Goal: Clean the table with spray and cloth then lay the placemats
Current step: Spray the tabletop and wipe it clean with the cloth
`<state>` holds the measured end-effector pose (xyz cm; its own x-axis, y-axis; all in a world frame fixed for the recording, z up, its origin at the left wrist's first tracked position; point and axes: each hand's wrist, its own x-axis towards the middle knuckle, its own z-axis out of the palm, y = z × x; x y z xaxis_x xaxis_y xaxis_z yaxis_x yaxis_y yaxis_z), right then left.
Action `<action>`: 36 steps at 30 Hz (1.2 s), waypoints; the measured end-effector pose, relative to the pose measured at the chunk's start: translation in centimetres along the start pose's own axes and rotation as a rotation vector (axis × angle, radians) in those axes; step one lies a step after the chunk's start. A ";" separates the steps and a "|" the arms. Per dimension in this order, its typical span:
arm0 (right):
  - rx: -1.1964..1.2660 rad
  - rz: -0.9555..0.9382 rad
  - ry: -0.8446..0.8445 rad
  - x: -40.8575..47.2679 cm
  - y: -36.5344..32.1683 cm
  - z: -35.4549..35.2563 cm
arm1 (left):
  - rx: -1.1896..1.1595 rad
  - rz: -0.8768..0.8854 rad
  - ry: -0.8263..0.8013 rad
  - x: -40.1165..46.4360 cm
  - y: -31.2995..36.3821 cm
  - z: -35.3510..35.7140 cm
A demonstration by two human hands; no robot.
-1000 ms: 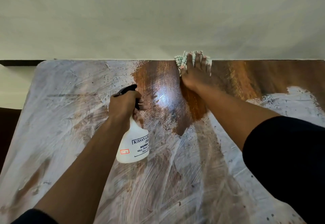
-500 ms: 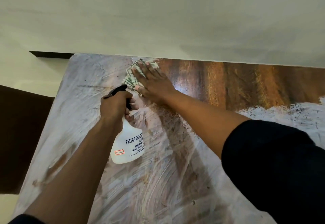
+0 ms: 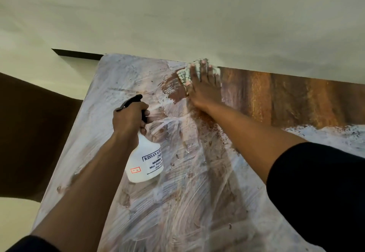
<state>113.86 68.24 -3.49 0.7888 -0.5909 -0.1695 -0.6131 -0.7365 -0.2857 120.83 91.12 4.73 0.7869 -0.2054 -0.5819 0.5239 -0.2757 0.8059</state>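
Spray bottle label, partly cut off by the bottle's curve: "KISSAN AGR…", then "(IND…", "MUMBA…", "Max. Retail…", "(Incl. of all…". Small red-bordered sticker at the label's lower left has handwriting, illegible. No other readable text.

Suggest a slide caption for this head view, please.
Right hand presses checked cloth at the smeared wooden table's far edge; left hand grips spray bottle.
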 end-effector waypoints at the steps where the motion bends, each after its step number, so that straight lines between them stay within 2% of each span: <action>1: 0.001 -0.049 -0.024 -0.3 -1.7 0.5 | -0.008 0.000 0.011 0.1 0.1 -0.4; 7: -0.092 -0.435 -0.125 -3.2 -9.5 4.4 | -0.028 -0.025 0.058 0.3 -0.2 -2.6; 11: -0.108 -0.494 -0.137 -2.3 -8.1 3.7 | -0.006 -0.023 0.040 0.3 0.2 -2.9; 13: -0.079 -0.378 -0.093 -1.4 -6.3 2.6 | -0.010 -0.025 0.037 0.5 0.4 -3.1; 18: 0.023 0.063 0.065 0.3 -0.6 0.5 | 0.014 -0.037 0.025 0.9 0.7 -3.0; 23: 0.050 0.200 0.119 1.4 -2.3 1.2 | 0.037 -0.068 -0.019 1.3 0.6 -3.2; 26: 0.009 0.058 0.075 2.0 -5.6 1.8 | 0.004 -0.052 -0.004 1.3 0.3 -3.5; 32: -0.087 -0.443 -0.079 1.4 -13.2 3.9 | -0.036 -0.034 0.082 1.9 0.4 -4.1; 34: -0.102 -0.523 -0.100 1.6 -13.0 3.8 | -0.024 -0.046 0.102 2.1 0.3 -4.2; 36: -0.118 -0.524 -0.104 2.1 -11.9 3.3 | -0.019 -0.037 0.100 2.3 0.2 -4.3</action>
<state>122.95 76.89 -3.57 0.9865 -0.1033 -0.1272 -0.1327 -0.9589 -0.2507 124.10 94.62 4.01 0.7951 -0.1004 -0.5981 0.5585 -0.2634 0.7866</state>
